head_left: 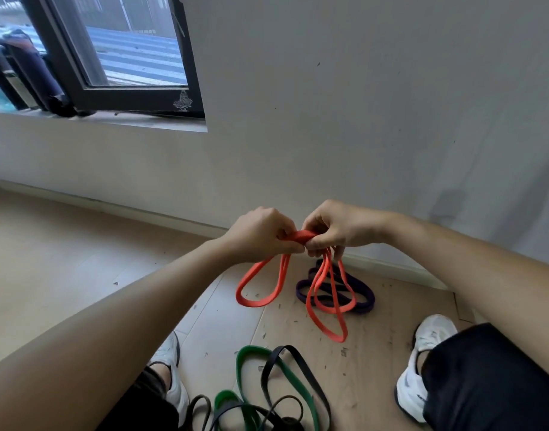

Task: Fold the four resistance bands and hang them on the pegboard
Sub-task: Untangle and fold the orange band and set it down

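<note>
- Pale wood-look floor (65, 259) ran to a grey-white wall (360, 104), with a dark-framed window (136, 51) at the far left above a light sill.
- Small dark scraps lay scattered over the boards near the right side.
- An orange band (302, 235) was held up in the air in front of the wall, its strands gathered into a short thick bunch between the two hands.
- The left hand (260, 233) was curled tight round the left end of that bunch, knuckles up.
- The right hand (335, 227) pinched the right end, fingers bent round the strands; the two hands were almost touching.
- From the left hand one flat orange loop drooped down and to the left; from the right hand several longer, narrower loops hung lower.
- A purple band (368, 301) lay coiled on the floor by the skirting, behind the hanging orange loops.
- A green band (240, 368) and a black band (285, 348) lay nearer, tangled over one another in loose loops between the feet; which one was on top at each crossing could not be told.
- A left shoe (173, 377) and a right shoe (422, 362), both white, stood to either side, with dark shorts (491, 384) at the near right.
</note>
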Demonstrator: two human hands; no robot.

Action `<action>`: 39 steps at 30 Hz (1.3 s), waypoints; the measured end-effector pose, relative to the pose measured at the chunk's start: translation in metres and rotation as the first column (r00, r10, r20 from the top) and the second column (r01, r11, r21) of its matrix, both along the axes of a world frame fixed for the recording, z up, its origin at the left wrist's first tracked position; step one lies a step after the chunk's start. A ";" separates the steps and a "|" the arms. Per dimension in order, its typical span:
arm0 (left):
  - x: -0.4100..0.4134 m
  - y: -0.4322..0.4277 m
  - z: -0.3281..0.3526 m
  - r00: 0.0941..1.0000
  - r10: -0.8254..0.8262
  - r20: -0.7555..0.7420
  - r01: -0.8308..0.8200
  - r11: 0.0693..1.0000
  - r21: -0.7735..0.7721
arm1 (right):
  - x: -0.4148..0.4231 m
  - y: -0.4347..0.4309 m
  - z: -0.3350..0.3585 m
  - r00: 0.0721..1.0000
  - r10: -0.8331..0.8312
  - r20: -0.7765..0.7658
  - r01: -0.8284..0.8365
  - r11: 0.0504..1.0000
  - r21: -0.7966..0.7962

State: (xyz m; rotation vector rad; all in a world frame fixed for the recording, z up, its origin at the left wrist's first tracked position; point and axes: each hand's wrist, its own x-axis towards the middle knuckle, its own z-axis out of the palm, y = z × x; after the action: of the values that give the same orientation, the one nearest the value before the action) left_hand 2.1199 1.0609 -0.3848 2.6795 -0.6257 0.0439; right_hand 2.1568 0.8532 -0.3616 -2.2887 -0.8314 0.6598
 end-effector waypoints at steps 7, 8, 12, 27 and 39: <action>-0.002 0.015 0.016 0.994 -0.027 -0.109 0.005 0.981 -0.193 | 0.001 -0.003 -0.011 0.994 -0.003 -0.108 0.005 1.000 0.025; -0.003 0.018 0.018 0.994 -0.027 -0.110 0.003 0.977 -0.215 | 0.001 -0.002 -0.013 0.996 -0.001 -0.094 0.004 0.999 0.034; -0.003 0.031 0.026 0.993 -0.013 -0.115 -0.022 0.954 -0.300 | 0.004 0.001 -0.012 0.999 -0.018 -0.027 0.020 0.996 0.088; -0.005 0.014 0.010 0.965 -0.096 -0.243 0.008 0.941 -0.338 | -0.001 0.023 0.002 0.988 -0.005 0.151 -0.005 0.998 0.068; -0.002 0.034 0.017 0.996 -0.038 -0.085 0.014 0.963 -0.269 | 0.009 -0.002 -0.002 0.992 -0.082 0.097 0.067 0.987 0.146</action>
State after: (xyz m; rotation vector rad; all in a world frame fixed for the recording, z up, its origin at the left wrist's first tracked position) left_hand 2.1182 1.0953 -0.3674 2.3973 -0.5821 0.0006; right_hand 2.1661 0.8515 -0.3638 -2.2272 -0.8086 0.4383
